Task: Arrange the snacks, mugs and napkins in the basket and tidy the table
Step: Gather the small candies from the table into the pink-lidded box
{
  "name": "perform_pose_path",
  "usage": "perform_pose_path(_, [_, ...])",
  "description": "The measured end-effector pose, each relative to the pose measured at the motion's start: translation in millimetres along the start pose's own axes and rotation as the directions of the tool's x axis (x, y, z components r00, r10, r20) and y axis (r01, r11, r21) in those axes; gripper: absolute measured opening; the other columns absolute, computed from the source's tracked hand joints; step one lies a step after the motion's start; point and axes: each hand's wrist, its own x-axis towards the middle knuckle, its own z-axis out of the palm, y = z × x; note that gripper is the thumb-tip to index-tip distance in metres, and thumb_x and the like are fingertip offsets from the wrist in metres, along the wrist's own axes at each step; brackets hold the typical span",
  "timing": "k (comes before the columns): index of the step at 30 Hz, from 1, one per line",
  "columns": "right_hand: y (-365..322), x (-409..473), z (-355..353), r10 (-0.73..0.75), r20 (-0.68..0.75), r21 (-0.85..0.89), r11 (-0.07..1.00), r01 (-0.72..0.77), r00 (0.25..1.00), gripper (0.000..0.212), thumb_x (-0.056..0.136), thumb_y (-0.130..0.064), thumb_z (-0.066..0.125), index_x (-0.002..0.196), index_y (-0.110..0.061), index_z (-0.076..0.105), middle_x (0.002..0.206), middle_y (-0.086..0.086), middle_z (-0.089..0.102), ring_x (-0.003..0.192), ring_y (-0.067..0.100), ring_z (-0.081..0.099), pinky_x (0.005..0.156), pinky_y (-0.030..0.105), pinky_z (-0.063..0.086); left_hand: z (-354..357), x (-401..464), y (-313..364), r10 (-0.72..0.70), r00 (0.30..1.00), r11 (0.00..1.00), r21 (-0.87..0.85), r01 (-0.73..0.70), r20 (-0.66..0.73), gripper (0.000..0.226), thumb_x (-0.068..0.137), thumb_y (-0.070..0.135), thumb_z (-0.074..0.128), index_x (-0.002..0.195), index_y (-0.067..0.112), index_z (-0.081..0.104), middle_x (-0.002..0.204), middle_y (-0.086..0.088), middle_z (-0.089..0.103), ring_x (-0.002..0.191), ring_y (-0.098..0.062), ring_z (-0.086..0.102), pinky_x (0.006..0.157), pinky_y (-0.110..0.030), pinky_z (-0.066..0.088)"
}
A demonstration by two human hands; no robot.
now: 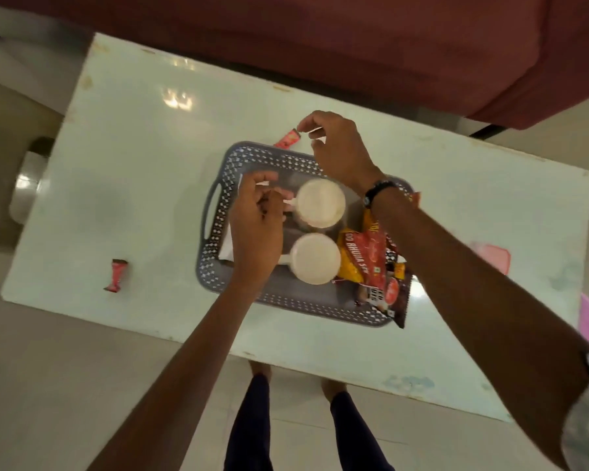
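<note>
A grey perforated basket [215,212] sits mid-table. Inside it stand two white mugs, one farther [320,203] and one nearer [315,258], with red and yellow snack packets [368,263] at the basket's right end. A white napkin [227,248] lies at the basket's left end. My left hand [255,226] hovers over that end, fingers pinched on the napkin's edge. My right hand [337,147] is above the basket's far rim, pinching a white napkin corner [317,134]. A small red snack bar [288,139] lies just beyond the far rim.
Another small red snack bar [116,275] lies on the pale table [133,164] near its front left. A dark red sofa [388,45] runs along the far side. Pink items [497,260] sit at the table's right. My legs stand at the near edge.
</note>
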Motion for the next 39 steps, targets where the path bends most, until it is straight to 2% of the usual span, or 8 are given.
perform_pose_path(6, [15.6, 65.8, 40.4, 0.049, 0.170, -0.296, 0.955, 0.003, 0.984, 0.035, 0.073, 0.006, 0.056, 0.101, -0.013, 0.068, 0.110, 0.009, 0.067, 0.106, 0.025, 0.059, 0.091, 0.039, 0.050, -38.5, 39.4, -17.9, -0.006, 1.000, 1.000, 0.001, 0.006, 0.004, 0.017, 0.091, 0.010, 0.050, 0.107, 0.008, 0.054, 0.090, -0.006, 0.071, 0.081, -0.014, 0.069, 0.076, -0.029, 0.057])
perform_pose_path(11, [15.9, 89.8, 58.9, 0.096, 0.257, -0.411, 0.912, 0.019, 0.962, 0.021, 0.077, -0.008, 0.070, 0.098, -0.014, 0.071, 0.107, 0.010, 0.069, 0.101, 0.026, 0.063, 0.088, 0.035, 0.052, -57.1, 60.1, -26.3, -0.045, 0.999, 0.999, -0.026, 0.045, 0.004, 0.016, 0.092, 0.007, 0.049, 0.106, 0.008, 0.054, 0.082, -0.002, 0.071, 0.066, -0.010, 0.066, 0.065, -0.022, 0.055])
perform_pose_path(17, [8.9, 99.2, 68.3, 0.173, 0.265, -0.489, 0.872, -0.022, 0.949, 0.027, 0.076, -0.003, 0.069, 0.101, -0.012, 0.070, 0.109, 0.012, 0.069, 0.102, 0.030, 0.062, 0.084, 0.033, 0.048, -88.3, 65.9, -48.4, -0.069, 0.998, 0.997, -0.023, 0.069, -0.002, 0.017, 0.092, 0.010, 0.048, 0.108, 0.010, 0.053, 0.083, -0.002, 0.070, 0.072, -0.012, 0.068, 0.069, -0.024, 0.056])
perform_pose_path(20, [-12.5, 93.7, 73.7, 0.098, 0.159, -0.394, 0.919, -0.028, 0.982, 0.028, 0.077, -0.008, 0.072, 0.104, -0.010, 0.067, 0.110, 0.016, 0.063, 0.099, 0.029, 0.059, 0.082, 0.029, 0.043, -114.1, 58.5, -70.7, -0.101, 0.993, 0.995, -0.003, 0.101, -0.061, 0.017, 0.091, 0.007, 0.047, 0.107, 0.007, 0.054, 0.086, -0.007, 0.070, 0.074, -0.013, 0.068, 0.066, -0.024, 0.055])
perform_pose_path(24, [-73.8, 56.5, 102.6, -0.003, 0.038, -0.051, 0.999, 0.005, 0.999, 0.026, 0.076, -0.010, 0.072, 0.100, -0.005, 0.064, 0.098, 0.011, 0.055, 0.086, 0.018, 0.053, 0.080, 0.022, 0.043, -153.0, 36.8, -118.5, -0.097, 0.969, 0.974, 0.176, 0.139, -0.227, 0.016, 0.088, 0.003, 0.051, 0.097, 0.012, 0.060, 0.094, 0.001, 0.064, 0.082, -0.014, 0.061, 0.068, -0.029, 0.049])
perform_pose_path(31, [-130.8, -26.5, 186.3, 0.005, 0.325, 0.236, 0.968, -0.086, 0.946, 0.030, 0.071, -0.015, 0.081, 0.095, -0.006, 0.065, 0.096, 0.013, 0.063, 0.086, 0.028, 0.063, 0.080, 0.046, 0.054, -205.9, 2.9, -175.7, -0.186, 0.927, 0.796, 0.502, 0.337, -0.327, 0.030, 0.080, 0.010, 0.062, 0.109, 0.010, 0.055, 0.113, -0.013, 0.051, 0.099, -0.031, 0.045, 0.080, -0.034, 0.040])
perform_pose_path(36, [-136.4, -61.4, 203.0, 0.061, 0.383, 0.297, 0.937, -0.186, 0.922, 0.029, 0.072, -0.015, 0.080, 0.096, -0.008, 0.065, 0.097, 0.011, 0.064, 0.086, 0.025, 0.063, 0.079, 0.040, 0.056, -205.1, 2.1, -176.0, -0.220, 0.935, 0.831, 0.448, 0.330, -0.280, 0.018, 0.087, 0.012, 0.056, 0.105, 0.008, 0.056, 0.103, -0.010, 0.057, 0.089, -0.020, 0.052, 0.077, -0.033, 0.045])
perform_pose_path(39, [-135.1, -78.1, 196.9, 0.071, 0.390, 0.318, 0.925, -0.207, 0.918, 0.025, 0.077, -0.015, 0.076, 0.098, -0.009, 0.065, 0.096, 0.006, 0.065, 0.085, 0.019, 0.063, 0.076, 0.031, 0.057, -194.3, 8.1, -155.4, -0.300, 0.909, 0.894, 0.248, 0.374, -0.290, 0.013, 0.089, 0.012, 0.057, 0.099, 0.006, 0.062, 0.084, -0.002, 0.065, 0.074, -0.005, 0.060, 0.070, -0.025, 0.052])
